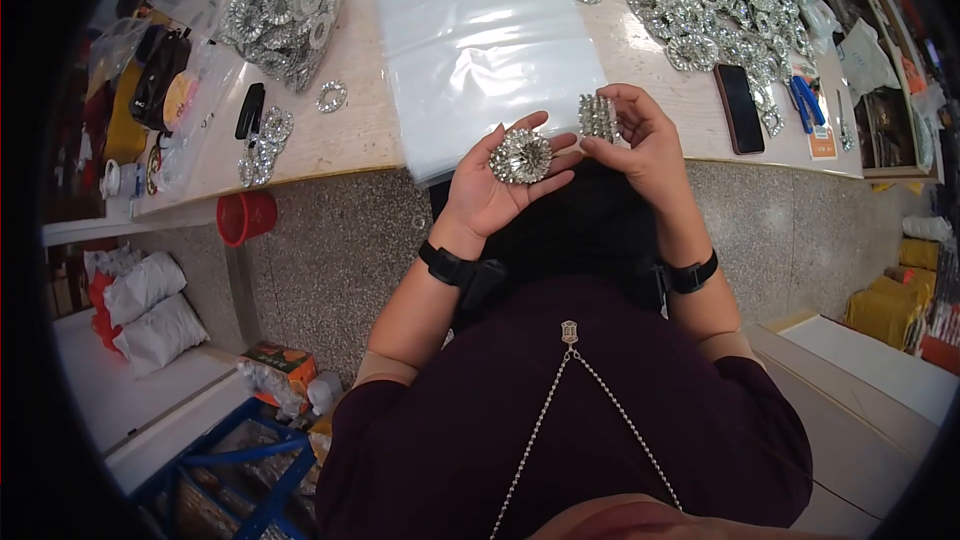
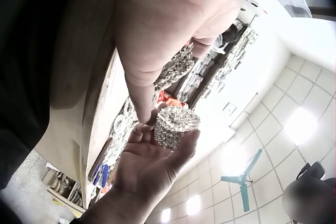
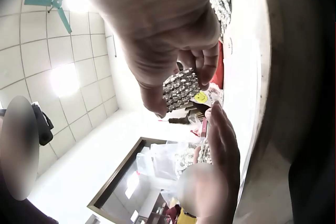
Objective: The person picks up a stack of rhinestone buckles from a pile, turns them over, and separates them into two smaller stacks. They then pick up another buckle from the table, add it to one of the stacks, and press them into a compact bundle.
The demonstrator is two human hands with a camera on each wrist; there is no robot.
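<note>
On my head feed the left grip (image 1: 495,190) lies open, palm up and fingers straight, with a round rhinestone rosette (image 1: 520,156) resting on the palm and the base of the fingers. Just to its right, the right grip (image 1: 645,145) is closed around a short stack of rhinestone rings (image 1: 598,118), thumb on one side and fingertips on the other. The two grips nearly meet. The left grip's fingertips reach to just beside the stack, and I cannot tell whether the rosette and the stack touch. Both grips hang over the person's lap, just short of the table (image 1: 350,140) edge.

My right wrist feed confirms the pinch: thumb and fingers clamp the stack from both sides, with the open left palm just below it.

Straight ahead of the grips, on the table, lies a pile of clear plastic bags (image 1: 480,30), its near edge reaching the table edge close to the left grip's fingertips. To the right of the right grip is a dark phone (image 1: 739,108), and beyond that a big heap of loose rings (image 1: 720,0). Well out to the left of the left grip sits a second heap of rings (image 1: 275,5) in a clear bag, with a single ring (image 1: 332,95) lying nearer. A red tub (image 1: 246,216) sits below the table edge, left of the left grip.
</note>
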